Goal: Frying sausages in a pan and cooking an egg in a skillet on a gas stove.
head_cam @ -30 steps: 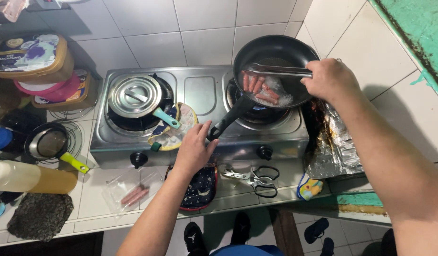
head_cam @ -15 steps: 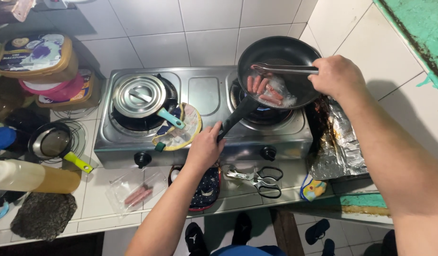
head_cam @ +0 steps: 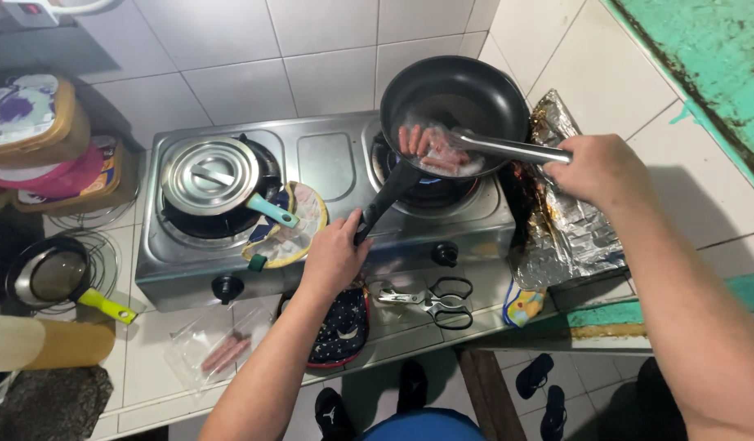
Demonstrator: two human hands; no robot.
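Tilted further now, the pan has its sausages slid to the near edge above the right burner. Left hand is clamped on the handle; right hand squeezes tongs onto the sausages. Beside it sits a lidded pot.

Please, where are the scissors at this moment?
In the head view, the scissors lie on the tiled counter just in front of the stove, below its right burner knob, between the dark oven mitt and a small yellow cloth.
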